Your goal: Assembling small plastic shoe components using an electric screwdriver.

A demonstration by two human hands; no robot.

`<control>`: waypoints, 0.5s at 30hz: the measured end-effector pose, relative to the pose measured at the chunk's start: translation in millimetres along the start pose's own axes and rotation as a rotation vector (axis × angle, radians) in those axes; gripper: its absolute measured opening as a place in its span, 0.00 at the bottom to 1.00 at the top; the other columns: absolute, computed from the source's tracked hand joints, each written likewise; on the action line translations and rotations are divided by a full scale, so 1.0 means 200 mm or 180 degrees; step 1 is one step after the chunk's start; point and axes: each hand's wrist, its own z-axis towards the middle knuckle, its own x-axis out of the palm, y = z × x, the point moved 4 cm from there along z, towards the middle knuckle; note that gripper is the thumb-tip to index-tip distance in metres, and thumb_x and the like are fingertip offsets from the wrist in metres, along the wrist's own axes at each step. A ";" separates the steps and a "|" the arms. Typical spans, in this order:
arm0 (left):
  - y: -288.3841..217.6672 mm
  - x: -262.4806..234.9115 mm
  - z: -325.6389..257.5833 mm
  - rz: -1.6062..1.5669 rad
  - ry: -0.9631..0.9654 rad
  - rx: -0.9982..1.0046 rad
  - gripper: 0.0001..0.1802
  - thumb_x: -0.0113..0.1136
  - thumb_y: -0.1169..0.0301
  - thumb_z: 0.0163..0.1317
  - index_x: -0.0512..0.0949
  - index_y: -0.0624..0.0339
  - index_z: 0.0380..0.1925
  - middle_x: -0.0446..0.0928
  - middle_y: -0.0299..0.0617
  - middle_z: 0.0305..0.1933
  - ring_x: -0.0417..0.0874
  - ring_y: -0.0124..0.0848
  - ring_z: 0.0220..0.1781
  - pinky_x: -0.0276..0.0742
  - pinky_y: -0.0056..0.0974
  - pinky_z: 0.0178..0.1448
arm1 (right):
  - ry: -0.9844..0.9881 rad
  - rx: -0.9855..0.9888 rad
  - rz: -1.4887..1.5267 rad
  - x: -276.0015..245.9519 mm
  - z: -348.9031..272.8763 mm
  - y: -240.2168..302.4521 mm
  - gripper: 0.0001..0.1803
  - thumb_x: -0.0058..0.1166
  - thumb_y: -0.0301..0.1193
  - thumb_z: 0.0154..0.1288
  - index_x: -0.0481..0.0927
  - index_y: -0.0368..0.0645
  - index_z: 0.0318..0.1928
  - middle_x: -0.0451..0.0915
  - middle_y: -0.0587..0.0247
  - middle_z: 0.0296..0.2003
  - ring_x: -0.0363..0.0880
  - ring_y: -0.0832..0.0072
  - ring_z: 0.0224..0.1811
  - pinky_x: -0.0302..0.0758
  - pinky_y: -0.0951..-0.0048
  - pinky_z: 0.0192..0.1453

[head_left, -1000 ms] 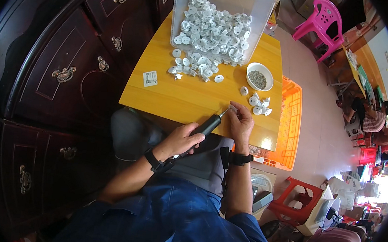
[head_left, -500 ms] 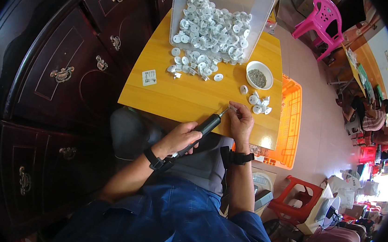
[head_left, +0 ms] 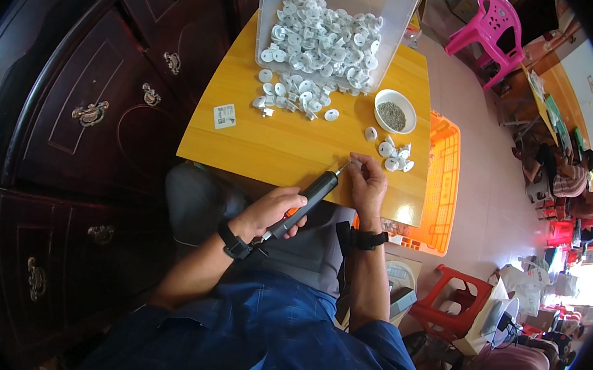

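My left hand point(head_left: 277, 210) is wrapped round a black electric screwdriver point(head_left: 319, 193), which slants up and to the right over the table's near edge. An orange switch shows on its body beside my fingers. The bit of the screwdriver reaches the fingertips of my right hand point(head_left: 368, 181), closed in a pinch on a small white plastic piece point(head_left: 355, 163), mostly hidden by the fingers. Just beyond that hand lies a small group of white round plastic parts point(head_left: 393, 155). Behind them stands a white bowl point(head_left: 404, 130) with many tiny metal screws in it.
A clear plastic bin point(head_left: 388, 51) full of white parts lies tipped at the back of the yellow table point(head_left: 271, 147), with a loose pile point(head_left: 294, 93) before it. A label sticker point(head_left: 224, 116) lies left. An orange crate point(head_left: 441, 192) is right; dark drawers point(head_left: 63, 162) stand left. People sit far right.
The whole view has shifted slightly. My left-hand grip has moved a little, so the orange switch now shows. The bit stays at the white piece in my right hand.
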 end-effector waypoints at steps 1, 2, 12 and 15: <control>0.00 0.00 0.00 -0.0025 0.0036 -0.0006 0.13 0.51 0.60 0.70 0.73 0.60 0.39 0.78 0.43 0.27 0.79 0.26 0.20 0.75 0.31 0.22 | 0.0002 0.0004 0.0000 0.00 0.00 -0.01 0.12 0.61 0.21 0.57 0.85 0.41 0.43 0.77 0.66 0.30 0.71 0.81 0.27 0.71 0.78 0.34; -0.01 0.00 0.00 -0.0047 0.0080 -0.0010 0.13 0.50 0.60 0.70 0.73 0.60 0.40 0.78 0.43 0.27 0.79 0.26 0.20 0.76 0.31 0.22 | -0.0014 -0.0012 0.0018 0.00 0.01 -0.02 0.12 0.61 0.21 0.58 0.85 0.41 0.43 0.77 0.66 0.29 0.72 0.81 0.27 0.71 0.78 0.34; -0.01 0.00 0.01 -0.0059 0.0022 -0.0062 0.14 0.51 0.60 0.70 0.73 0.61 0.39 0.79 0.42 0.27 0.80 0.26 0.19 0.76 0.31 0.21 | -0.0106 -0.0095 0.0187 0.01 0.01 -0.05 0.12 0.61 0.21 0.58 0.85 0.42 0.44 0.77 0.66 0.29 0.73 0.81 0.27 0.72 0.78 0.35; -0.01 0.00 0.02 -0.0056 0.0037 -0.0059 0.14 0.51 0.60 0.70 0.73 0.61 0.39 0.79 0.42 0.27 0.80 0.26 0.19 0.76 0.31 0.21 | -0.0069 -0.0017 -0.0015 0.00 0.01 -0.05 0.13 0.61 0.21 0.57 0.85 0.42 0.44 0.77 0.66 0.29 0.72 0.81 0.27 0.72 0.78 0.35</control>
